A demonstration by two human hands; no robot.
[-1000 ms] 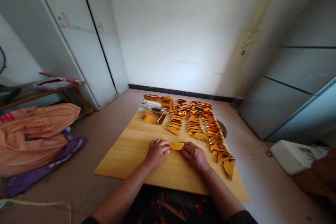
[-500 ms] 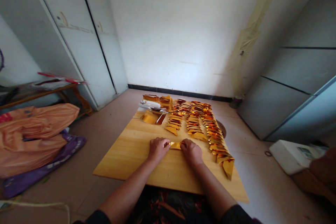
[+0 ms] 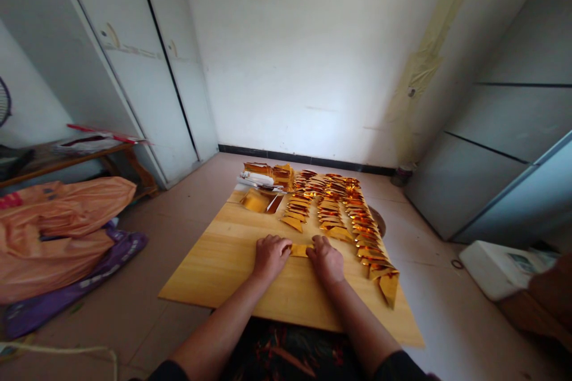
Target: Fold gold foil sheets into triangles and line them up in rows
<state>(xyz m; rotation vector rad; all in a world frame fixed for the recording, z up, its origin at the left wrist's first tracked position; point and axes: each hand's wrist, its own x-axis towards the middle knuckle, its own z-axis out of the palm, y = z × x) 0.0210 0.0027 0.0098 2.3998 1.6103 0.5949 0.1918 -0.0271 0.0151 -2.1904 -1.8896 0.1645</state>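
Observation:
Between my two hands a small strip of gold foil paper (image 3: pixel 300 250) lies low over the wooden board (image 3: pixel 214 268). My left hand (image 3: pixel 270 257) is closed on the strip's left end, fingers curled. At the right end, my right hand (image 3: pixel 327 259) pinches the strip between thumb and fingers. Beyond them, folded gold pieces (image 3: pixel 329 214) stand in overlapping rows, and one row runs down the board's right side to a pointed piece (image 3: pixel 389 289). Flat gold sheets (image 3: pixel 254 201) lie at the back left.
White and gold packets (image 3: pixel 255 178) rest at the board's back left corner. Orange and purple bags (image 3: pixel 67 226) lie on the floor at left, by a wooden bench (image 3: pixel 134 166). A white box (image 3: pixel 496 268) stands at right.
The foil strip looks flatter and duller now, and the fingers of my right hand have shifted slightly on its end. The view has moved a little.

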